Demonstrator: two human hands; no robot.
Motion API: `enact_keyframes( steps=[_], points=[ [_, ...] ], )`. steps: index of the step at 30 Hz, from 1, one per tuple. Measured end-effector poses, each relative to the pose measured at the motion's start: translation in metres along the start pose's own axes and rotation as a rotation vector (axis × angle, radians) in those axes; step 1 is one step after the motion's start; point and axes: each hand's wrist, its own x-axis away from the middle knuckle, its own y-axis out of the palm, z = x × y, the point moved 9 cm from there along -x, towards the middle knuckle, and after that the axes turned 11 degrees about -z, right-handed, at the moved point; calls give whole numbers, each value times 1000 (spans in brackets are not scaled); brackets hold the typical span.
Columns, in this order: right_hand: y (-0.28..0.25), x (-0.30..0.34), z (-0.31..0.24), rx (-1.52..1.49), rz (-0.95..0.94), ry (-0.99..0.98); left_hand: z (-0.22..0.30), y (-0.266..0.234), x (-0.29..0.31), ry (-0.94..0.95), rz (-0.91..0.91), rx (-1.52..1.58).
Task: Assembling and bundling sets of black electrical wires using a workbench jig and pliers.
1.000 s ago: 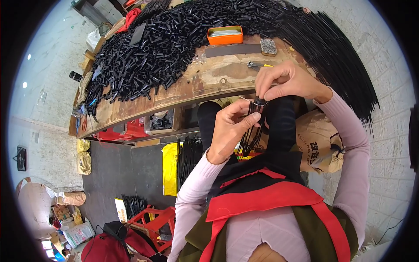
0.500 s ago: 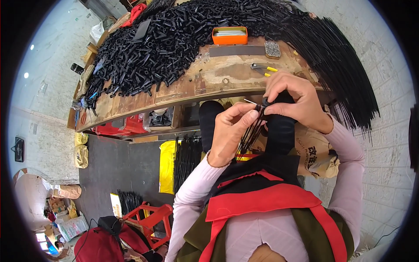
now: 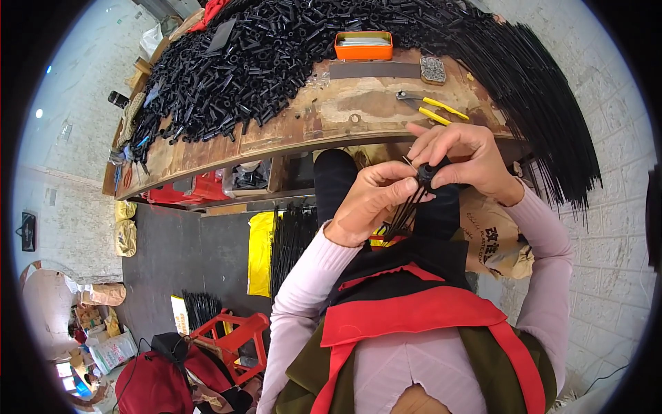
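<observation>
My left hand (image 3: 369,203) pinches a small bunch of thin black rods (image 3: 408,212), which hang down toward my lap. At the top of the bunch sits a short black tubular piece (image 3: 426,175), gripped between the thumb and fingers of my right hand (image 3: 476,160). A thin, pale, needle-like stick (image 3: 409,162) pokes out between the two hands; which hand holds it I cannot tell. Both hands are closed and nearly touch in front of the bench edge. Just beyond my right fingers lie cutters with yellow handles (image 3: 441,110).
The wooden bench (image 3: 345,114) carries a big heap of short black tubes (image 3: 227,90), an orange tin (image 3: 364,47), a grey strip (image 3: 376,70) and a box of tiny metal pieces (image 3: 432,70). Long black rods (image 3: 538,103) overhang its right end. A red stool (image 3: 238,338) stands at lower left.
My right hand has turned slightly and sits a little lower, so the black tubular piece shows more fully at the top of the rods. Both hands keep their pinch.
</observation>
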Motion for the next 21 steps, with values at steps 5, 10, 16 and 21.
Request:
enact_keyframes(
  steps=[5,10,16,21],
  points=[
    [-5,2,12,15,187,39,31,-11,11,281,362,-655],
    [16,-14,-1,367,253,-32,52,0,25,346,494,-927],
    [14,0,66,-245,327,178,105,-2,32,455,370,-731],
    [49,7,104,-76,238,339,110,1,34,402,368,-869]
  ],
)
